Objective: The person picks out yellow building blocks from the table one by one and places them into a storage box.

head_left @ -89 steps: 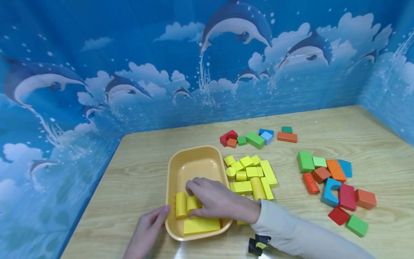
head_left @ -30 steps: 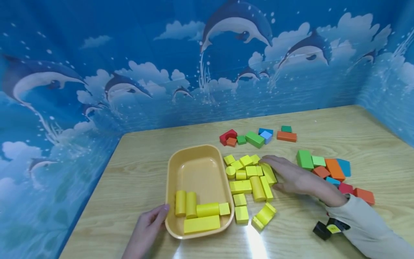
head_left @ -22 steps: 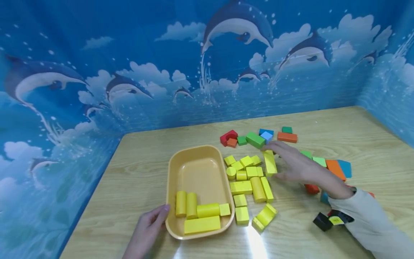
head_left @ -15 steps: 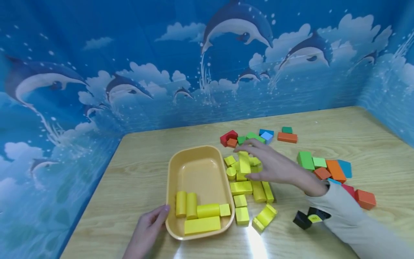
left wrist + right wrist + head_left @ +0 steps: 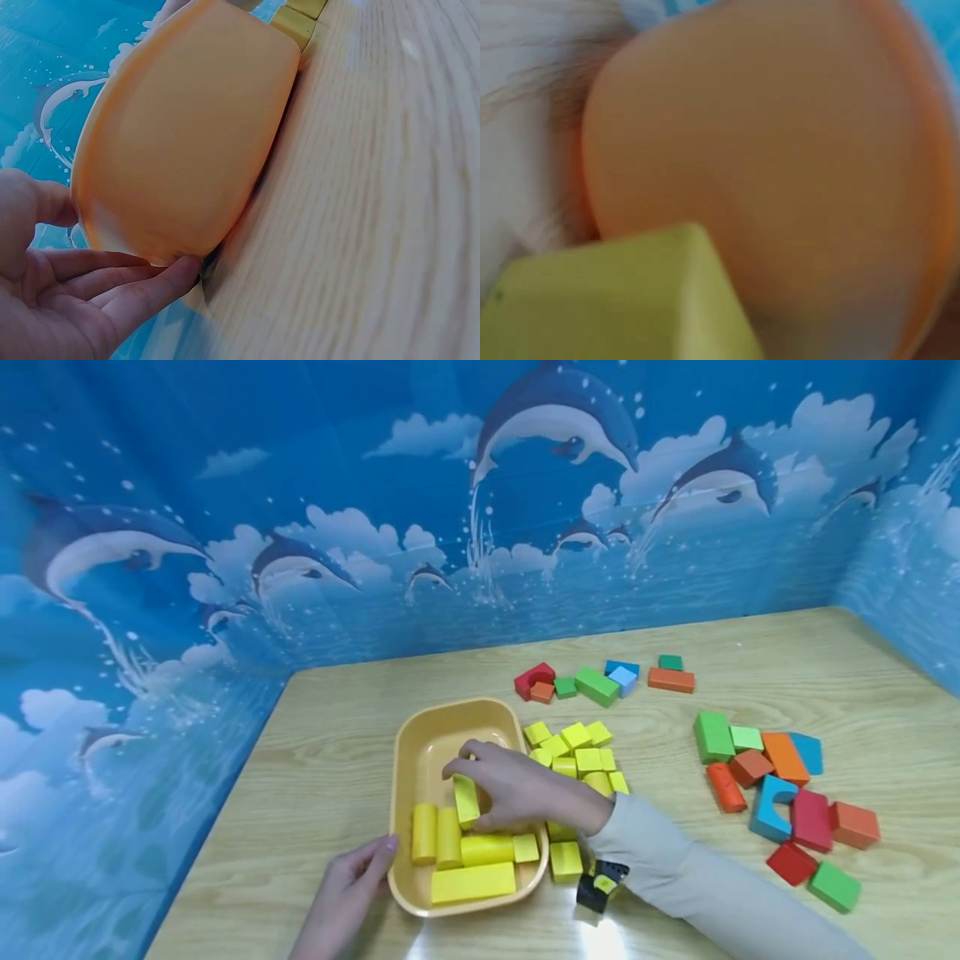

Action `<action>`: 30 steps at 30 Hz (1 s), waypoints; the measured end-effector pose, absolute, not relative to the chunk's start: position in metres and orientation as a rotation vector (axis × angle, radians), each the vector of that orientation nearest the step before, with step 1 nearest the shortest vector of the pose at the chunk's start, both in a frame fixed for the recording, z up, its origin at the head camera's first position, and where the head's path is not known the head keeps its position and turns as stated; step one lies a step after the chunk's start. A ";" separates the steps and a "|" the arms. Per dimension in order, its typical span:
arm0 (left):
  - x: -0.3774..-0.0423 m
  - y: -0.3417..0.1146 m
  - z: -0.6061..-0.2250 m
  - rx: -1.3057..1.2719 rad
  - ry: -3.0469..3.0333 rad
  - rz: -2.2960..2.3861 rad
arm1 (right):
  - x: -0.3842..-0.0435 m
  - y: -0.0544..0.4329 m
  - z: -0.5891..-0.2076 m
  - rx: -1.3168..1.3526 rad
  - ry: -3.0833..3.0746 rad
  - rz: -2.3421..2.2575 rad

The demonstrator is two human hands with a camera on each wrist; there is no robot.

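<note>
My left hand [image 5: 348, 885] grips the left rim of a tan plastic tray [image 5: 438, 727]; in the left wrist view the thumb is at the rim and the fingers lie against the tray's outer wall [image 5: 187, 135]. Over the tray, my right hand [image 5: 517, 785] pinches a yellow rectangular block [image 5: 466, 802] between thumb and fingers, tilted. Below it in the tray lie two upright-lying yellow cylinders [image 5: 423, 833], a sideways cylinder [image 5: 487, 850], a small cube [image 5: 526, 847] and a long block [image 5: 472, 883]. The right wrist view shows a yellow block [image 5: 592, 300] outside the tray wall.
Several yellow blocks [image 5: 588, 762] lie right of the tray, some hidden by the right forearm. Red, green and blue blocks [image 5: 597, 686] sit at the back. Another mixed group [image 5: 812, 818] lies at the right. A blue dolphin-print backdrop [image 5: 375, 593] borders the table.
The right hand let go of a piece in the tray, reached to the yellow pile, picked up a long rectangular block and carried it left over the tray. The left hand stays at the rim.
</note>
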State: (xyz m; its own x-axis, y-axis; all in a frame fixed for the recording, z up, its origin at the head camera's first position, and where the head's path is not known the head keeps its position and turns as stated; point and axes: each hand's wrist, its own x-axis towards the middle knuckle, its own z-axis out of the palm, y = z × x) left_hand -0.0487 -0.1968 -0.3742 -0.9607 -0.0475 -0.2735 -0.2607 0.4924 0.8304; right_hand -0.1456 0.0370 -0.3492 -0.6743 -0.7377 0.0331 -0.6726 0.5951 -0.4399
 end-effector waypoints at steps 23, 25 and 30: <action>-0.045 -0.196 -0.375 -0.199 2.527 1.514 | -0.138 0.035 -0.344 -1.053 2.601 -0.391; -0.045 -0.196 -0.375 -0.208 2.531 1.500 | -0.138 0.036 -0.343 -1.067 2.622 -0.388; -0.046 -0.197 -0.375 -0.220 2.541 1.467 | -0.143 0.059 -0.330 -1.141 2.738 -0.546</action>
State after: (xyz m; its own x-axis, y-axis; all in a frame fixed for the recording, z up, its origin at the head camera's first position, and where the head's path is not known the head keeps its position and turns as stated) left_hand -0.0461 -0.1971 -0.3749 -0.9690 -0.0292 -0.2452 -0.2270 0.4966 0.8378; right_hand -0.1430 0.0594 -0.3304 -0.7071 -0.7068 0.0229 -0.6614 0.6495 -0.3750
